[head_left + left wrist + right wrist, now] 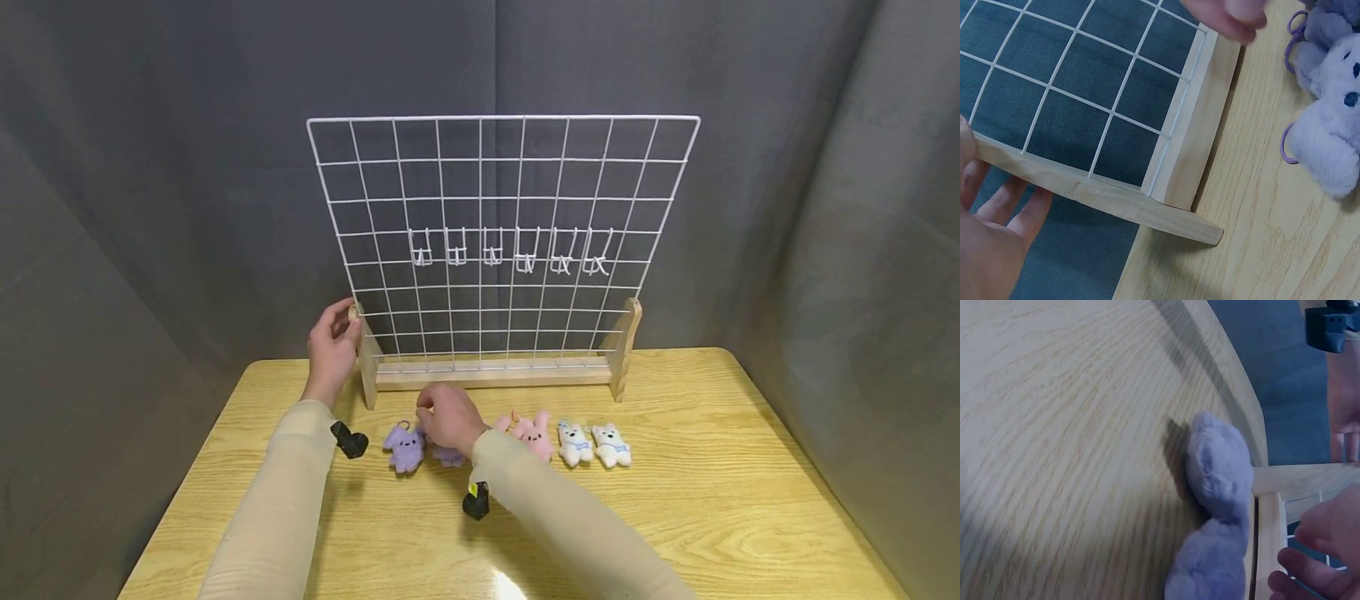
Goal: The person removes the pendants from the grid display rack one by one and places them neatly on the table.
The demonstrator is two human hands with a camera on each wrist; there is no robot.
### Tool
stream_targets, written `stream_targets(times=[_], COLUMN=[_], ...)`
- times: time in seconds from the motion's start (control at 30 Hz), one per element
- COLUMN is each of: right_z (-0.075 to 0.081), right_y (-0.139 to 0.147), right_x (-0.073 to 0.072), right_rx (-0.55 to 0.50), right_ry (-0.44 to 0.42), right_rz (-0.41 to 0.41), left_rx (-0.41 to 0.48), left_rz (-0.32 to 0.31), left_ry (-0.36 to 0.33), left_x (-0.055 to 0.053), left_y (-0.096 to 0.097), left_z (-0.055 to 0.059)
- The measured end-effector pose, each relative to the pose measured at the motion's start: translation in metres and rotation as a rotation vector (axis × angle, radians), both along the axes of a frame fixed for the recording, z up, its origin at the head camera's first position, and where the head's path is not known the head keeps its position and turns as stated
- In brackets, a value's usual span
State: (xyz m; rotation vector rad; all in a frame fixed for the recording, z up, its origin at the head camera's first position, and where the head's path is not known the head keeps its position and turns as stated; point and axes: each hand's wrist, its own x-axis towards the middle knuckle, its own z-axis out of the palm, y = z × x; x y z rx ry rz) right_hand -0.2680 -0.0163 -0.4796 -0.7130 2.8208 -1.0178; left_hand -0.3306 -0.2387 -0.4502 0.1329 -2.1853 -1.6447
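Note:
My left hand (332,346) grips the left wooden side post (1066,181) of a white wire grid rack (480,198); in the left wrist view, the thumb lies over it and the fingers behind. My right hand (452,418) is over the row of plush keychains, near the rack's wooden base bar (495,377). Its fingers are loosely bent with nothing visible between them. A purple plush keychain (406,451) with a purple ring lies to the left of that hand. Another purple plush (449,457) is partly hidden beneath it. Both appear close up in the right wrist view.
Pink plush keychains (536,437), one partly covered by the right forearm, lie further right. Beyond them are two white bear plush keychains (575,444) with blue bows. Several white wire hooks (492,247) hang in a row on the grid. A grey curtain (187,167) stands behind the wooden table (697,500).

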Motion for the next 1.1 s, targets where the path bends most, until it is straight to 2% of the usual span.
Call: stream_targets(times=[0.23, 0.4, 0.53, 0.73, 0.93, 1.1], right_z=[0.005, 0.010, 0.014, 0.012, 0.004, -0.003], right_y=[0.015, 0.030, 0.046, 0.077, 0.108, 0.132], right_x=[0.003, 0.012, 0.025, 0.047, 0.063, 0.075], right_rx=[-0.108, -0.160, -0.168, -0.225, -0.239, -0.222], right_ry=[0.024, 0.046, 0.065, 0.042, 0.046, 0.068], right_rz=[0.009, 0.045, 0.081, 0.133, 0.132, 0.117], left_rx=[-0.008, -0.011, -0.012, -0.023, -0.006, 0.011], left_rz=[-0.008, -0.013, -0.007, -0.004, -0.003, -0.029], left_ry=[0.010, 0.024, 0.016, -0.002, 0.004, -0.006], left_x=[-0.001, -0.003, -0.003, -0.003, 0.002, 0.008], left_y=[0.000, 0.001, 0.001, 0.002, -0.002, -0.007], left_z=[-0.002, -0.002, -0.001, -0.002, -0.002, -0.005])
